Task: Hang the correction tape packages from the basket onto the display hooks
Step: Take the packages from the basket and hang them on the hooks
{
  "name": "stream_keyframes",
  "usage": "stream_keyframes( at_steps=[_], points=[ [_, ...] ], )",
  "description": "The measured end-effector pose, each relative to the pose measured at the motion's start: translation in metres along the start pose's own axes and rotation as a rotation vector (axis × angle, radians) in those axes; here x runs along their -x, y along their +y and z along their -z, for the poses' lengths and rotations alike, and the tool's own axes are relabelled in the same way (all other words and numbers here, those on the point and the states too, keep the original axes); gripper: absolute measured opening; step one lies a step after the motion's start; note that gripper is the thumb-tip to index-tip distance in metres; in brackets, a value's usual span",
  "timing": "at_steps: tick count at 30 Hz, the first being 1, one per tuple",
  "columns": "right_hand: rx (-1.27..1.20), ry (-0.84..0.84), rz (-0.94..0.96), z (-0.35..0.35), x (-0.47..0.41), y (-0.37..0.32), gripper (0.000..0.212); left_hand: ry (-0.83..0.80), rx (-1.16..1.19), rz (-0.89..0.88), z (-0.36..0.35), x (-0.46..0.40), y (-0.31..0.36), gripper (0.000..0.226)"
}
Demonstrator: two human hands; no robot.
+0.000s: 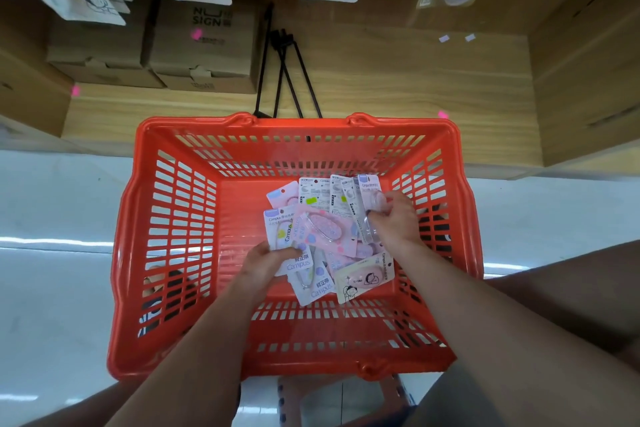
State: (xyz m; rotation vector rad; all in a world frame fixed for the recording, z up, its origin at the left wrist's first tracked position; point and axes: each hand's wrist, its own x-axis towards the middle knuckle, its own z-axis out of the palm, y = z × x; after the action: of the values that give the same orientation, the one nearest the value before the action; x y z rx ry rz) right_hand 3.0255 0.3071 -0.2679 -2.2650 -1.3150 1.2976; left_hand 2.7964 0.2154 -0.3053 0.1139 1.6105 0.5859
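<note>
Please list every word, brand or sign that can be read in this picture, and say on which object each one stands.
"NU SIGN": on the brown cardboard box on the shelf.
"Campus": on the white package under the left hand.
"Campus": on the white package beside it.
"Campus": small, on the package in the right hand.
Fine print on the other packages in the basket: too small to read.

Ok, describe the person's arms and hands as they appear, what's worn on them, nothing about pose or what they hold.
Both arms are bare from the bottom edge of the frame to the fingers: no sleeves in view, no gloves. The left hand and right hand show no watch, bracelet or ring that I can make out. Fingernails are too small to judge.
</note>
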Motion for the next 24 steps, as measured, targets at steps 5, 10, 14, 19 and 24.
stream_keyframes(
  at_steps=[5, 10, 14, 19, 24],
  points=[
    [-0.041, -0.071, -0.071, -0.005, -0.001, -0.006, 0.098, 0.002, -0.061, -0.045, 0.002, 0.007, 0.0, 0.04],
    [0.014, -0.188, -0.211, -0.01, -0.007, -0.001, 0.062, 0.022, -0.088, -0.065, 0.004, 0.012, 0.001, 0.037],
    [0.018, -0.213, -0.229, -0.014, -0.011, 0.003, 0.054, 0.048, -0.05, -0.082, 0.006, 0.015, 0.001, 0.024],
    [0.072, -0.292, -0.245, -0.015, -0.012, -0.001, 0.048, 0.171, -0.106, -0.077, 0.016, 0.015, 0.001, 0.029],
    [-0.034, -0.305, -0.258, -0.021, -0.01, 0.001, 0.063, 0.359, -0.357, -0.139, 0.03, 0.019, 0.007, 0.029]
  ],
)
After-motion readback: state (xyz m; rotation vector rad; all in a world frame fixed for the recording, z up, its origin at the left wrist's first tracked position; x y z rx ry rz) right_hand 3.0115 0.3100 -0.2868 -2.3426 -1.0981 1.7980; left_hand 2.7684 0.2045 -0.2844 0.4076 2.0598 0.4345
